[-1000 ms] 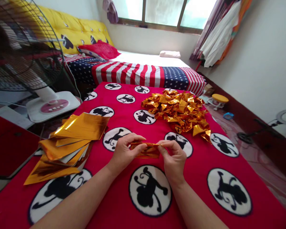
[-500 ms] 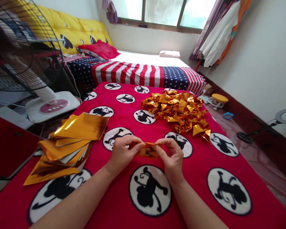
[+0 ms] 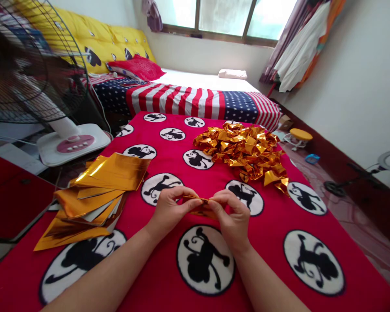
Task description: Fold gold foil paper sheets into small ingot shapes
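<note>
A small piece of folded gold foil paper [image 3: 205,211] is pinched between both hands just above the red cloth, at the middle of the view. My left hand [image 3: 173,209] grips its left part between thumb and fingers. On the other side, my right hand [image 3: 230,216] pinches it the same way, the two thumb tips close together. The fingers hide much of the paper. Left of my hands lies a fanned stack of flat gold foil sheets [image 3: 94,195]. Beyond them on the right is a heap of folded gold foil pieces [image 3: 243,149].
A red cloth with black monkey figures in white circles [image 3: 260,268] covers the table. A caged fan [image 3: 74,143] stands at the left, beside a dark red panel [image 3: 13,195]. Behind is a bed [image 3: 182,99]; a yellow stool [image 3: 300,134] sits on the floor at right.
My hands have drawn closer together on the foil paper, thumbs now nearly meeting at its upper edge. Less of the paper shows. The stack and the heap look the same.
</note>
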A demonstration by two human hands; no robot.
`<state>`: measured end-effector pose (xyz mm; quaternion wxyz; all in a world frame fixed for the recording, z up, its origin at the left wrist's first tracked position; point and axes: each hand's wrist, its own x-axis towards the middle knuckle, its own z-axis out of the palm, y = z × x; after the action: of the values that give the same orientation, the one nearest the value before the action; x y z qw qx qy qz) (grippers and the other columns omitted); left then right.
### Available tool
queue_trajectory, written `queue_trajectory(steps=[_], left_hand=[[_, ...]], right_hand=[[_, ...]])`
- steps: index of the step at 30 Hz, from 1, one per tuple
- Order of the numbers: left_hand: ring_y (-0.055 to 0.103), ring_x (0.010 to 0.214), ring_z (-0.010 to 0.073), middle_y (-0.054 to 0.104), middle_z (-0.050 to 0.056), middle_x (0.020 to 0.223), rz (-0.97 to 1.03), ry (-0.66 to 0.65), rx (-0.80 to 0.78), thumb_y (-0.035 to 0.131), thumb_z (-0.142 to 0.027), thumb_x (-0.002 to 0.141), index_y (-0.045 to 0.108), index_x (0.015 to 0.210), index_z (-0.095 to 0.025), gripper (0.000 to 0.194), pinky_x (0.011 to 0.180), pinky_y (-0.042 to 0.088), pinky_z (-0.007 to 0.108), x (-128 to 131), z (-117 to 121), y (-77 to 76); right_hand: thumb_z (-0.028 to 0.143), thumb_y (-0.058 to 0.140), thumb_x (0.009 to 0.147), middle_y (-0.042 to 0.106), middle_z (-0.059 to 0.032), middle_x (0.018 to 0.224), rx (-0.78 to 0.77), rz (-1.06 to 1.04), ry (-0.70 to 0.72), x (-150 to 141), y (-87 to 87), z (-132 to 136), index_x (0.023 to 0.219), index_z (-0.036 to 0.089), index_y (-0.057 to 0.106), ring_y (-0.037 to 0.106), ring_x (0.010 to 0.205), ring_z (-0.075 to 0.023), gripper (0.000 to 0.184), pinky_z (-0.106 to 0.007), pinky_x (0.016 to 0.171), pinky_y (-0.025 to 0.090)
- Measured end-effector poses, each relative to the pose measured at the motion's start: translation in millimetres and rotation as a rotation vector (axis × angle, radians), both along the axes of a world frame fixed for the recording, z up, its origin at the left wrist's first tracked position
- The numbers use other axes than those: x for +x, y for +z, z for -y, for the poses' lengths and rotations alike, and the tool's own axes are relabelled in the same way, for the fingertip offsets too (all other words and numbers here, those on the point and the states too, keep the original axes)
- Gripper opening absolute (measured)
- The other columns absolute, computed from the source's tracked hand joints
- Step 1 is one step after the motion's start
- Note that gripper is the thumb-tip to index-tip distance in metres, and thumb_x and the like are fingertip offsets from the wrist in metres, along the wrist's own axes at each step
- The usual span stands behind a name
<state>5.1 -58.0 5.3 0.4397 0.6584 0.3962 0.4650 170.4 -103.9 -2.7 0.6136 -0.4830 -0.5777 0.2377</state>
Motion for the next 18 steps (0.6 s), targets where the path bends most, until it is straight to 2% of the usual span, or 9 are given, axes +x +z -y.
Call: queue_trajectory(steps=[5, 13, 18], left_hand=[[0.063, 0.065, 0.0141, 0.071, 0.004, 0.071, 0.069, 0.01, -0.103, 0.076, -0.029, 0.071, 0.072, 0.073, -0.014, 0.016, 0.062, 0.05, 0.022, -1.8, -1.7, 0.6], [0.063, 0.066, 0.0145, 0.07, 0.005, 0.07, 0.105, 0.004, -0.019, 0.074, -0.027, 0.075, 0.07, 0.068, -0.015, 0.014, 0.064, 0.05, 0.023, -1.8, -2.9, -1.2], [0.061, 0.067, 0.0145, 0.068, 0.005, 0.071, 0.033, -0.007, 0.017, 0.071, -0.03, 0.078, 0.068, 0.072, -0.014, 0.017, 0.065, 0.049, 0.024, -2.4, -1.3, 0.5]], right_hand=[[0.017, 0.067, 0.083, 0.061, -0.0006, 0.077, 0.031, -0.013, -0.047, 1.8, -0.3, 0.7, 0.078, 0.021, 0.067, 0.057, 0.072, -0.0146, 0.007, -0.028, 0.064, 0.044], [0.02, 0.066, 0.084, 0.062, -0.0011, 0.077, 0.013, 0.019, -0.064, 0.8, -1.8, 1.0, 0.077, 0.02, 0.065, 0.057, 0.073, -0.0153, 0.008, -0.03, 0.068, 0.044], [0.024, 0.063, 0.087, 0.061, -0.0011, 0.075, -0.055, 0.055, -0.054, -0.5, -0.2, 2.3, 0.075, 0.02, 0.061, 0.056, 0.071, -0.0153, 0.013, -0.029, 0.068, 0.043]])
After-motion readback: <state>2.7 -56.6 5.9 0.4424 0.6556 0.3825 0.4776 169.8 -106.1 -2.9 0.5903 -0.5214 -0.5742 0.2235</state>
